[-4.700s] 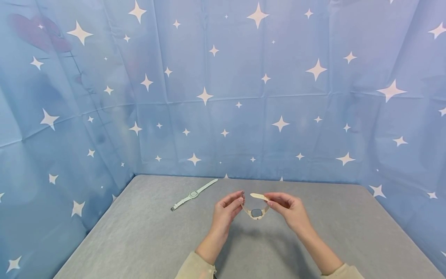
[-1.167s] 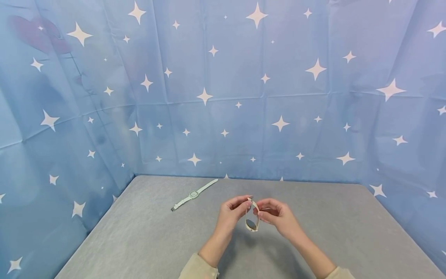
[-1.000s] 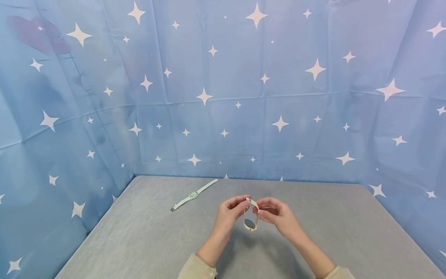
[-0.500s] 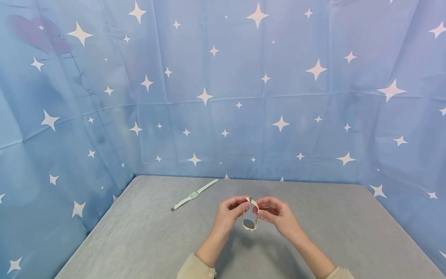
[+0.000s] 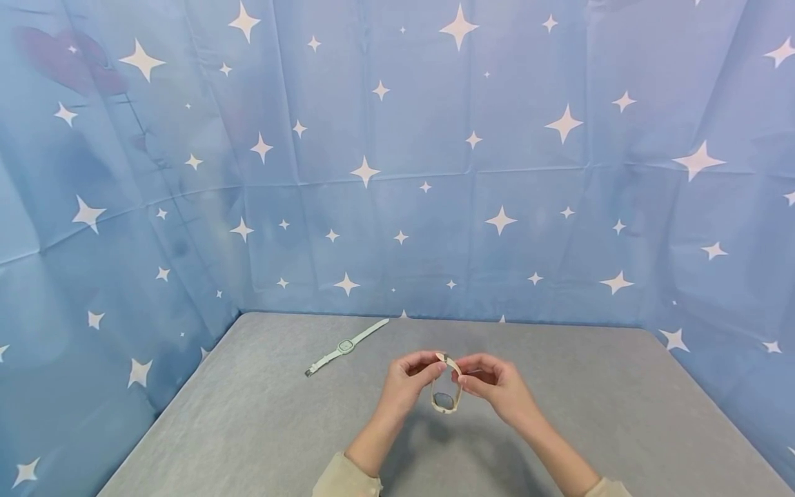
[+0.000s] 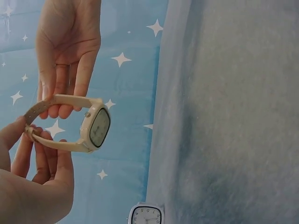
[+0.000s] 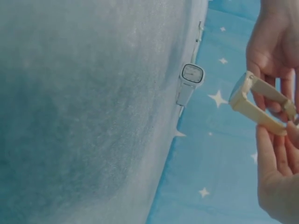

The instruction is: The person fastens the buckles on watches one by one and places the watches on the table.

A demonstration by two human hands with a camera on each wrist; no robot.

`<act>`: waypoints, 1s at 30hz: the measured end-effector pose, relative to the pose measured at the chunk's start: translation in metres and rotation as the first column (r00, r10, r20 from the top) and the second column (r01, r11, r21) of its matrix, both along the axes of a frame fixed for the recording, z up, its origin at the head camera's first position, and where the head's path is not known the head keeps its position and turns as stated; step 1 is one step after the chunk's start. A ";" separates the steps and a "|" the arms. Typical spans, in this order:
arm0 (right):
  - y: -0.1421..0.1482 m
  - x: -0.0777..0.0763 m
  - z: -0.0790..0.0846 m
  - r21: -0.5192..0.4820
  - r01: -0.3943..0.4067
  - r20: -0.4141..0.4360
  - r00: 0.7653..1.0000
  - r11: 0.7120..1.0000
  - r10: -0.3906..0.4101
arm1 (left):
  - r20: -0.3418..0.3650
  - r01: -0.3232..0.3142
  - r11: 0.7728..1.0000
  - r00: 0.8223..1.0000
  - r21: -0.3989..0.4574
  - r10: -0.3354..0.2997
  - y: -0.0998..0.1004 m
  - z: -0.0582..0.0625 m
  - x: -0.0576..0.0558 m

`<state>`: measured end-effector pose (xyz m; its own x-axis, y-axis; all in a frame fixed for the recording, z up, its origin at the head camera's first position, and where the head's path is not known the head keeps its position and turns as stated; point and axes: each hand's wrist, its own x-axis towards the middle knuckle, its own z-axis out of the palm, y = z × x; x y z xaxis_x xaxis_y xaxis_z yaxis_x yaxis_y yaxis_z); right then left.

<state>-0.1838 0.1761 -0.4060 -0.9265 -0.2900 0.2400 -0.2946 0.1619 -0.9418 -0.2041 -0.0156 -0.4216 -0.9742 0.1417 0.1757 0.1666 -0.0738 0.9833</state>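
Note:
A cream wristwatch [image 5: 444, 401] hangs face-down below my two hands, its strap bent into a loop above the table. My left hand [image 5: 406, 379] pinches the buckle end of the strap between thumb and fingers. On the other side, my right hand [image 5: 499, 388] pinches the holed half of the strap. The left wrist view shows this strap [image 6: 42, 108] running to the buckle by the left thumb, with the rounded-square dial [image 6: 100, 127] turned outward. In the right wrist view the strap tip lies at the fingers, and the buckle is partly hidden there.
A pale mint wristwatch [image 5: 346, 346] lies stretched out flat on the grey table [image 5: 261, 421], left of the hands and toward the back. Behind and to the left hangs a blue curtain [image 5: 422, 207] with white stars.
Earlier the strap ends were apart, one in each hand. Since then the hands have come together and the strap has closed into a loop. Over the last second the watch has tilted slightly.

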 end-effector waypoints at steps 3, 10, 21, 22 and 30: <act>-0.001 0.000 0.001 0.001 0.008 0.004 1.000 1.000 -0.008 | 0.013 -0.007 1.000 1.000 0.017 0.007 0.000 -0.001 0.001; -0.002 0.002 0.002 -0.006 0.006 0.009 1.000 1.000 -0.006 | -0.020 -0.008 1.000 1.000 -0.005 0.008 0.000 -0.002 0.002; -0.005 0.003 0.003 -0.004 0.011 -0.007 1.000 1.000 -0.011 | -0.062 0.037 0.999 0.997 -0.011 -0.038 -0.001 -0.004 0.000; -0.005 0.003 0.003 -0.005 0.006 -0.012 1.000 1.000 -0.006 | -0.063 0.032 0.999 0.998 -0.005 -0.032 -0.001 -0.003 0.000; -0.010 0.003 0.003 -0.010 0.045 0.005 0.999 0.999 -0.045 | -0.099 0.026 0.999 0.995 0.025 -0.023 0.000 -0.002 0.001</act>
